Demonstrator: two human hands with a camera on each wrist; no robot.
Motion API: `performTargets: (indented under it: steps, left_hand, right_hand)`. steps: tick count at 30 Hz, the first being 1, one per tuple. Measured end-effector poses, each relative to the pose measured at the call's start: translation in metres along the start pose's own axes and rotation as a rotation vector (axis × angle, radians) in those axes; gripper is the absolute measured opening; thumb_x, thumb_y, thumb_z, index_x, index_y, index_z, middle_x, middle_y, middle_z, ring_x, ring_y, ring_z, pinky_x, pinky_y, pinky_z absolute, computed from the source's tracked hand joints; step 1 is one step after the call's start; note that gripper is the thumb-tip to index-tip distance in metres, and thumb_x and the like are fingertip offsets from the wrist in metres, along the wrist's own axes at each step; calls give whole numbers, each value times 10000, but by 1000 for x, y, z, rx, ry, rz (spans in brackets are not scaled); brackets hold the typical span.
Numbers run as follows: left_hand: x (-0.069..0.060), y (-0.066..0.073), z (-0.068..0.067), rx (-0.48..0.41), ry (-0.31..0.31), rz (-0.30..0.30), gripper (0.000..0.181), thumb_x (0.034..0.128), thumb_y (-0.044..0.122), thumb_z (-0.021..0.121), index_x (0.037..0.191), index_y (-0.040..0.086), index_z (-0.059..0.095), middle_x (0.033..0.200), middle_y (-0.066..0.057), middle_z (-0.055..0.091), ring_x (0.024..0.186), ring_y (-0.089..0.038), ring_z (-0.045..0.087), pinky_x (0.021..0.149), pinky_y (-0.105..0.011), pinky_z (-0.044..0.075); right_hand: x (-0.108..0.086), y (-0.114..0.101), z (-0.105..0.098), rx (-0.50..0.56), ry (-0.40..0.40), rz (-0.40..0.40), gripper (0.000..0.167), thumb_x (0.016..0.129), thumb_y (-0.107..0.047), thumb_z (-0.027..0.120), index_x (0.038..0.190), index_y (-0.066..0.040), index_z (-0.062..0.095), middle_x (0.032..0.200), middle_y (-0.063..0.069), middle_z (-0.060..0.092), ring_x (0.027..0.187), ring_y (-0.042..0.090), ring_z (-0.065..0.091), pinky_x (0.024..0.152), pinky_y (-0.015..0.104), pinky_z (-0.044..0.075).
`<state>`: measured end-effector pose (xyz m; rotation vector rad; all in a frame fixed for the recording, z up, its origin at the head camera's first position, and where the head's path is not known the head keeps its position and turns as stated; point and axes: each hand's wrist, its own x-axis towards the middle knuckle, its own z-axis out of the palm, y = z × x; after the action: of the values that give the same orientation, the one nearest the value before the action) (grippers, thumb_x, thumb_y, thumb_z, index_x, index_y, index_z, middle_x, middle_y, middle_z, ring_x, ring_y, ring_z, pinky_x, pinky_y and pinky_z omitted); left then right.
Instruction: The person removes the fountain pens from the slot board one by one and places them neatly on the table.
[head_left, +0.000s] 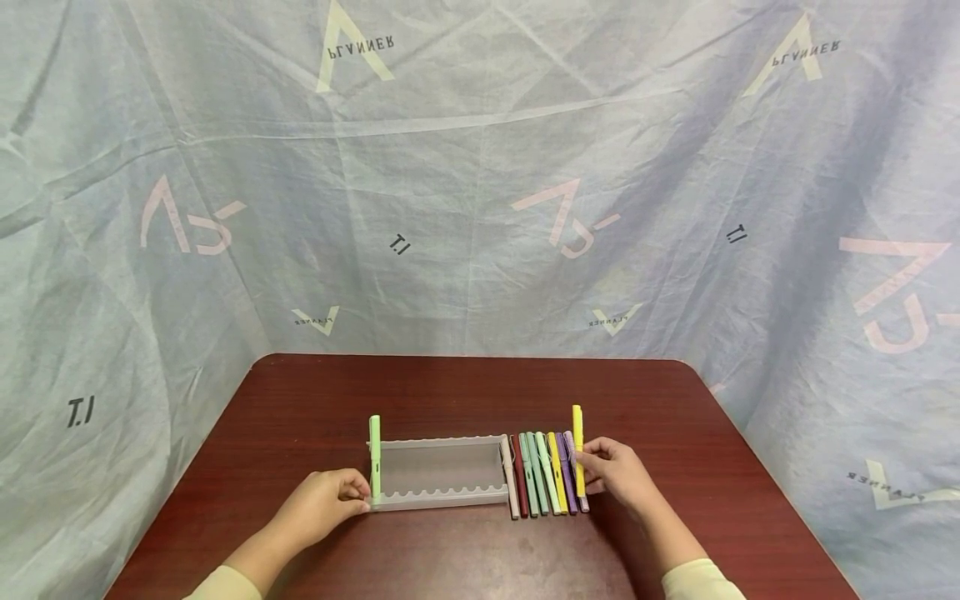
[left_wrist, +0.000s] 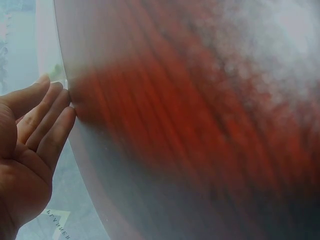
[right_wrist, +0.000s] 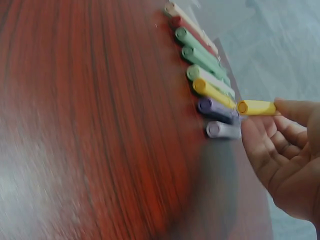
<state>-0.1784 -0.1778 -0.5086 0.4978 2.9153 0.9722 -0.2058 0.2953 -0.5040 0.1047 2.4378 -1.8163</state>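
Observation:
A light green pen (head_left: 376,457) lies across the left end of a clear, notched pen tray (head_left: 438,500). My left hand (head_left: 327,500) is at the tray's left end, its thumb and fingertips at the front corner; the contact itself is partly hidden. In the left wrist view the fingers (left_wrist: 42,125) reach toward the thumb. My right hand (head_left: 617,472) pinches a yellow pen (head_left: 577,433) between thumb and fingers. In the right wrist view, that yellow pen (right_wrist: 256,107) is raised above the lilac pen (right_wrist: 222,130) at the row's right end.
Right of the tray, several capped pens lie side by side: beige (head_left: 510,479), dark red (head_left: 520,479), green, pale green, yellow (head_left: 557,475), purple and lilac. They rest on a dark red wooden table (head_left: 450,558). Grey printed cloth (head_left: 465,167) hangs around its back and sides.

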Motion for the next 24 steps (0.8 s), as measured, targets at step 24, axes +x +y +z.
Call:
performTargets:
  steps: [24]
  left_hand:
    - [0,1,-1,-3,-17,-19,137,819,259,784,851,277,653,802,206,677,781,43,617,705,-239,489]
  right_hand:
    - [0,22,-5,-365,114,100,150,883,-166,712,911,-39,638,745,77,609,627,197,577,513,340,543]
